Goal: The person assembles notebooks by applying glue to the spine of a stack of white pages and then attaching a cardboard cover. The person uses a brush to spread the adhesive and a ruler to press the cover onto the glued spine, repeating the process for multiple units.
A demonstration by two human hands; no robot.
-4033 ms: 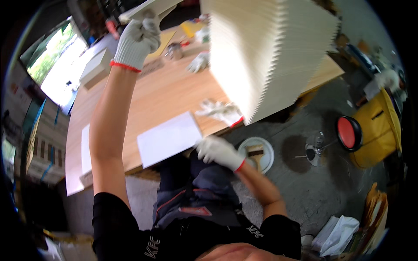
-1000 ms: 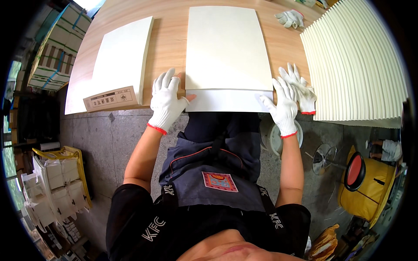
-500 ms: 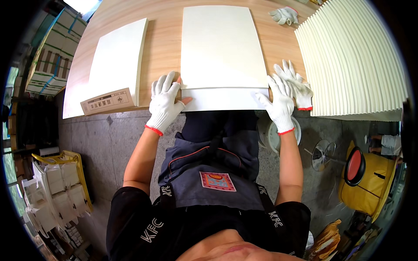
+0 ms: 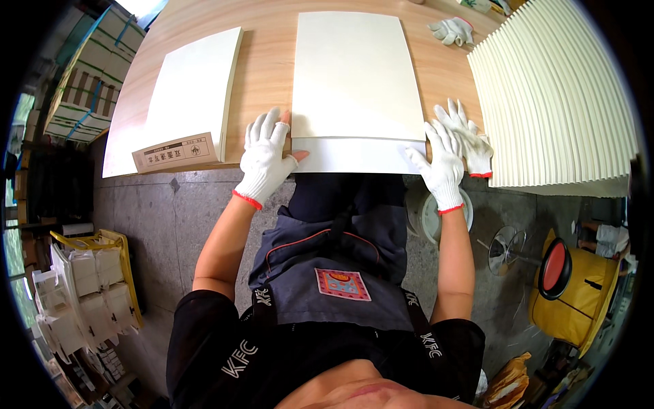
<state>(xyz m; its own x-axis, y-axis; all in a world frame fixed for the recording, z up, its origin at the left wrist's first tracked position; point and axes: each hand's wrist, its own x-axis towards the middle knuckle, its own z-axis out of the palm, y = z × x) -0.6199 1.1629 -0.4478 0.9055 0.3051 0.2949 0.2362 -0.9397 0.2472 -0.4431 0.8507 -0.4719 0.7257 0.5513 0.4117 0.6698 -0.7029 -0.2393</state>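
Note:
A cream cardboard sheet or pad [image 4: 357, 75] lies before me on the wooden table, with a white sheet [image 4: 351, 155] showing along its near edge. My left hand [image 4: 266, 160], in a white knit glove with bare thumb and index fingertips, rests at the left edge; its thumb lies on the white sheet. At the right edge is my right hand [image 4: 441, 163], gloved, fingers stretched, thumb also on the white sheet. Both hands have their fingers apart. A loose white glove [image 4: 477, 151] with a red cuff lies beside my right hand.
To the left lies a cream pad [image 4: 194, 88] with a brown printed strip [image 4: 176, 151] at its near end. A tall stack of cream boards [image 4: 552, 102] stands at the right. Another glove [image 4: 452, 31] lies farther back. Below the table are a pale bucket [image 4: 446, 218] and a stool [image 4: 555, 268].
The view has shifted slightly, so the table and its things appear a little farther right. Both hands keep nearly the same place along the sheet's edges.

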